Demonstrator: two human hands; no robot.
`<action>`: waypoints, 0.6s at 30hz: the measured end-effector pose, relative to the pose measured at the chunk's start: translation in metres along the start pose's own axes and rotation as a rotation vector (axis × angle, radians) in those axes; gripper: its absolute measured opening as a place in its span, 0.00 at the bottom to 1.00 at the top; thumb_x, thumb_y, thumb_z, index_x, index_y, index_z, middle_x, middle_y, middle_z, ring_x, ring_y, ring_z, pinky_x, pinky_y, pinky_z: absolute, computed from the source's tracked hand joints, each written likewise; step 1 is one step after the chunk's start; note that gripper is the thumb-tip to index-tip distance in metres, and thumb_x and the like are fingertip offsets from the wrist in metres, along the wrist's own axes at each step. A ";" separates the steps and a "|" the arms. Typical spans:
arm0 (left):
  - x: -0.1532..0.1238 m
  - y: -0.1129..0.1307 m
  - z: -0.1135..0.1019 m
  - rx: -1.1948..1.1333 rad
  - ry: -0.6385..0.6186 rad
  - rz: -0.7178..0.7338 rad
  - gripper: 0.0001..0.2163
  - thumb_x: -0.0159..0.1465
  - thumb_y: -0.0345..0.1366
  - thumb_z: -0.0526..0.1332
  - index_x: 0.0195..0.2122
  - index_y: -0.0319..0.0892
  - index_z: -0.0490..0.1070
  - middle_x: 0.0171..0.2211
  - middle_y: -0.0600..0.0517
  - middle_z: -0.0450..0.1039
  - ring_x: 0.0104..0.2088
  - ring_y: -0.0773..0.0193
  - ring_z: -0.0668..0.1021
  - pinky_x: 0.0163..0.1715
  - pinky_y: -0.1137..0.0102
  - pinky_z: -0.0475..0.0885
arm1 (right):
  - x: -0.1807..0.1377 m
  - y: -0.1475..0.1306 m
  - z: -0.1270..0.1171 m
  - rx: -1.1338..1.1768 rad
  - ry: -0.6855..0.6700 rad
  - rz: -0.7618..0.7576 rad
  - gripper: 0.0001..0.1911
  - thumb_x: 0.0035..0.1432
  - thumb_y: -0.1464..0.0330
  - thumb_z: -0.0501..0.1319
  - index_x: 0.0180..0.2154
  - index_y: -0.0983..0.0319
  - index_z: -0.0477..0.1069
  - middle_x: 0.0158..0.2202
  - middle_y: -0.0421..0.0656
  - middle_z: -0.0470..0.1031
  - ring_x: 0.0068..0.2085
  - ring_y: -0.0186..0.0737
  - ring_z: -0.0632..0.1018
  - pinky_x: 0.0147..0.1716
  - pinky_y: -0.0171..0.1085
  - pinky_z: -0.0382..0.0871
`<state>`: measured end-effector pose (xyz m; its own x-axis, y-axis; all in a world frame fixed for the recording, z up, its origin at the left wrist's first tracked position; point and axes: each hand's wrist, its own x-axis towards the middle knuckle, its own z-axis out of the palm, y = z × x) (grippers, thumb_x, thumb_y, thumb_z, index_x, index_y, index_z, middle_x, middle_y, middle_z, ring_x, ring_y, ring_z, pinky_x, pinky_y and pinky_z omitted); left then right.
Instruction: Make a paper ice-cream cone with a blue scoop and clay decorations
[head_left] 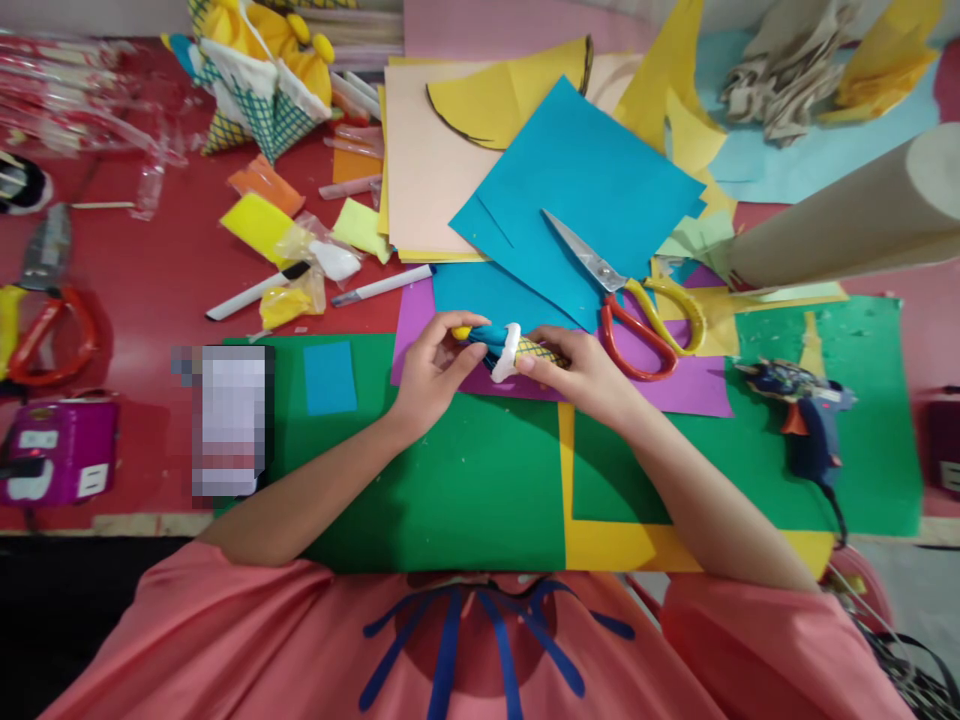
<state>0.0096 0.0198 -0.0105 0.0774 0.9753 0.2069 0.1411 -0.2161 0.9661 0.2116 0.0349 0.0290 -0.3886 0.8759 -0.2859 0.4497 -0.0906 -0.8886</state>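
A small craft cone lies sideways between my hands, above the green and purple sheets. It has a blue top with a yellow tip, a white puffy band and a yellow-and-blue checked body. My left hand pinches the blue top near the yellow tip. The checked body is gripped by my right hand, with the thumb beside the white band. Red-and-yellow-handled scissors rest just beyond my right hand on blue paper. A white marker lies beyond my left hand.
More checked cones stand at the back left. A blue glue gun sits at right, near a grey cardboard tube. A blurred phone-like rectangle, a purple box and other scissors are at left.
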 end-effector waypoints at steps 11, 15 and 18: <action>-0.005 -0.004 -0.003 0.018 -0.052 0.093 0.11 0.63 0.39 0.64 0.46 0.49 0.72 0.44 0.51 0.75 0.48 0.65 0.78 0.47 0.71 0.74 | 0.000 -0.001 -0.001 -0.114 -0.023 -0.036 0.33 0.53 0.42 0.59 0.32 0.68 0.76 0.23 0.39 0.65 0.25 0.31 0.61 0.24 0.35 0.49; -0.004 -0.004 -0.003 0.017 -0.053 0.095 0.11 0.62 0.40 0.65 0.46 0.49 0.73 0.44 0.51 0.75 0.48 0.64 0.77 0.49 0.69 0.74 | 0.001 -0.001 -0.001 -0.126 -0.025 -0.039 0.33 0.53 0.41 0.58 0.33 0.68 0.76 0.24 0.40 0.67 0.26 0.32 0.63 0.25 0.35 0.50; -0.004 -0.003 -0.002 0.015 -0.051 0.097 0.11 0.62 0.40 0.65 0.45 0.48 0.73 0.44 0.50 0.75 0.48 0.63 0.77 0.48 0.68 0.74 | 0.001 -0.001 -0.001 -0.136 -0.024 -0.048 0.33 0.53 0.42 0.58 0.32 0.68 0.76 0.23 0.40 0.66 0.26 0.31 0.62 0.25 0.35 0.49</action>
<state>0.0063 0.0164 -0.0143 0.1420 0.9461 0.2911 0.1456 -0.3109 0.9392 0.2113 0.0361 0.0296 -0.4308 0.8660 -0.2539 0.5341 0.0179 -0.8452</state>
